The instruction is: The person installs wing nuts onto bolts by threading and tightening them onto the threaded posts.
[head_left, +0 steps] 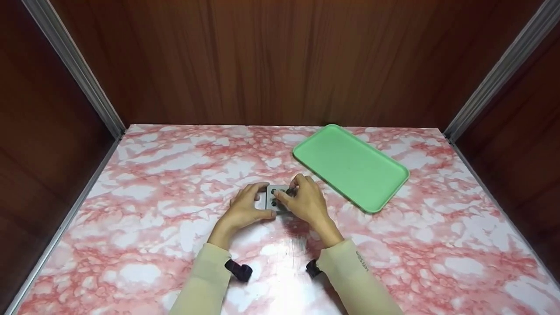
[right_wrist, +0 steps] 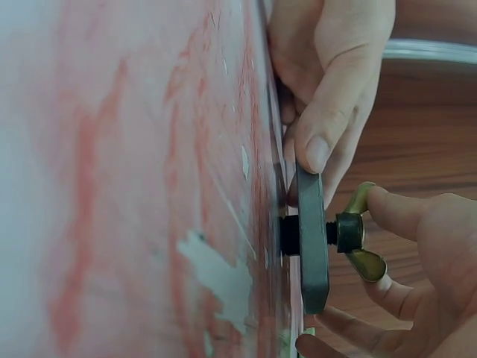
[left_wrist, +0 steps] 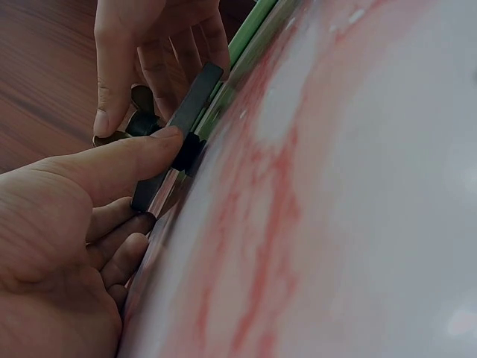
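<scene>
A small grey plate [head_left: 270,202] with dark bolts lies near the middle of the table; edge-on in the right wrist view, the plate [right_wrist: 313,246] shows a black bolt through it. A brass wing nut [right_wrist: 365,265] sits on the threaded end, clear of the plate's face. My left hand [head_left: 247,209] grips the plate's left part, thumb on the near edge and fingers at the far edge. My right hand [head_left: 309,200] is over the plate's right part, thumb and fingers at the wing nut's wings. The left wrist view shows my left thumb on the plate [left_wrist: 195,97].
A green tray [head_left: 352,168] lies at an angle behind and to the right of my hands. The table [head_left: 144,227] has a red and white marbled top, with brown wood-grain panels [head_left: 280,61] and metal posts around its back and sides.
</scene>
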Motion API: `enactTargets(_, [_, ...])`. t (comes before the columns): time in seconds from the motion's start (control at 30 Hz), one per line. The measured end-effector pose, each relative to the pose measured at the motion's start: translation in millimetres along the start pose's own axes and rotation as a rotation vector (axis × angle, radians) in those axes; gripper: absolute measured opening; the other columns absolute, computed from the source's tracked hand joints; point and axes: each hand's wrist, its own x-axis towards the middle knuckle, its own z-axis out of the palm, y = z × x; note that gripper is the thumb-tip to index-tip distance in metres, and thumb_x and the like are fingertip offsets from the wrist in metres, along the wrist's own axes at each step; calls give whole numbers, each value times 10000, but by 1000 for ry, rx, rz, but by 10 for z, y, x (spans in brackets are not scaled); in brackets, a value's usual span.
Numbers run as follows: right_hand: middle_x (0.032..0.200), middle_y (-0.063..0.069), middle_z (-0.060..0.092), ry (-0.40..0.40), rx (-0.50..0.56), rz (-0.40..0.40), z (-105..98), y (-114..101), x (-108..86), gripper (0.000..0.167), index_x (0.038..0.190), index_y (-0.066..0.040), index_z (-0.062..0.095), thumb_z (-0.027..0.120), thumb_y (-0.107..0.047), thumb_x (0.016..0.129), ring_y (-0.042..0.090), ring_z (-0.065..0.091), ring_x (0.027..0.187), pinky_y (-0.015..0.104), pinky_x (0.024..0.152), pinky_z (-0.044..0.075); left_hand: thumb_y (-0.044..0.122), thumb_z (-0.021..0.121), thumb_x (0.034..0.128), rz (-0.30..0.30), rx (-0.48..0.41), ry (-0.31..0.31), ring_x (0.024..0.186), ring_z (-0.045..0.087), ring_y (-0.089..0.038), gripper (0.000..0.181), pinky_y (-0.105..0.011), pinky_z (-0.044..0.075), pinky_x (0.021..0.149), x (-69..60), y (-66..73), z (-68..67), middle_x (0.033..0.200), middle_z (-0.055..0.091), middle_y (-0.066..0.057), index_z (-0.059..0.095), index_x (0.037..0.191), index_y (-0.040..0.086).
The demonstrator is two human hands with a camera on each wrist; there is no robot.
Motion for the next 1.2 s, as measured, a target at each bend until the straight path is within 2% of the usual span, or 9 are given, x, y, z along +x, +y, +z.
enactTargets(0.37, [917,43,552,5,-8,10,10,-8,5,407,855,-118,558,829,-417,907,231,514,853,409,761,447,300,924,759,-4,-1,1,1289,520,-239,925,-576,249,1154,-5,32,-6,1495,550,1,496,1572,200])
enactTargets(0.57, [930,52,555,-19,8,-13,-14,19,16,380,853,-119,582,830,-401,910,230,517,851,412,770,452,307,926,755,1,-8,1,1294,524,-243,926,-573,257,1154,-5,22,-3,1498,550,-7,499,1568,191])
enactTargets(0.7, [1070,92,617,-75,39,-61,-81,67,48,300,985,-105,660,797,-369,951,266,571,940,452,857,487,297,932,750,-1,-17,1,1296,520,-247,926,-568,251,1156,-6,22,-2,1497,551,-8,503,1565,194])
enactTargets(0.8, [1228,119,635,-129,76,-113,-159,102,73,256,1150,-105,703,741,-308,998,313,618,1114,496,1001,489,294,936,746,1,-20,0,1287,519,-246,929,-562,250,1153,-7,23,-3,1485,557,-8,506,1563,195])
enactTargets(0.93, [1358,100,615,-195,109,-183,-254,147,95,290,1324,-134,697,644,-187,1043,332,586,1313,524,1131,434,294,939,739,2,-20,3,1273,522,-243,933,-555,257,1143,-5,12,-2,1463,566,-10,510,1561,196])
enactTargets(1.07, [1405,97,601,-247,122,-270,-308,188,106,390,1397,-140,674,559,-32,1041,312,555,1355,525,1150,419,285,938,745,2,-21,6,1265,518,-248,921,-558,266,1140,-8,4,-2,1442,571,-20,514,1558,196])
enactTargets(1.2, [1384,115,598,-278,136,-345,-317,221,113,513,1407,-137,670,493,111,995,313,567,1304,521,1124,441,281,934,754,7,-23,8,1260,508,-254,905,-573,275,1146,-19,4,-6,1422,576,-31,518,1553,198])
